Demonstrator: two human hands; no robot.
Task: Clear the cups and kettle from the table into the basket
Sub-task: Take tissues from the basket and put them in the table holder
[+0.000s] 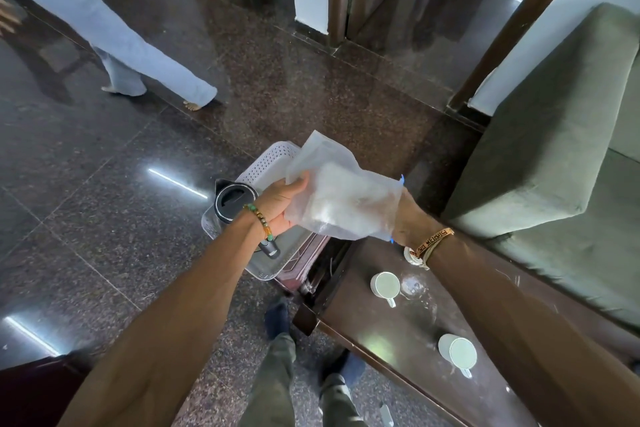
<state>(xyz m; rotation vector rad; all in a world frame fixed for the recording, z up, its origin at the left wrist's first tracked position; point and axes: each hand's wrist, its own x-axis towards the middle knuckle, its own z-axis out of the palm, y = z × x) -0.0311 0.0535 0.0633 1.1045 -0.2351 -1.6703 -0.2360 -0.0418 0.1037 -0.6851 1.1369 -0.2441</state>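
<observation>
A black kettle (232, 201) stands in the white perforated basket (273, 152), which sits just beyond the dark table (381, 329). Two white cups (385, 285) (458, 352) stand on the table under my right forearm. Another small white thing (410, 255) peeks out beside my right wrist. Above the basket, my left hand (280, 204) grips the edge of a translucent plastic bag (332, 180). My right hand (398, 215) is inside that bag up to the wrist, so its fingers are hidden. Something white shows dimly through the bag.
A green sofa (554, 149) runs along the far side of the table. Another person (138, 55) walks across the polished stone floor at the upper left. My feet (277, 319) stand by the table's near corner. The basket rests on a reddish stand (311, 253).
</observation>
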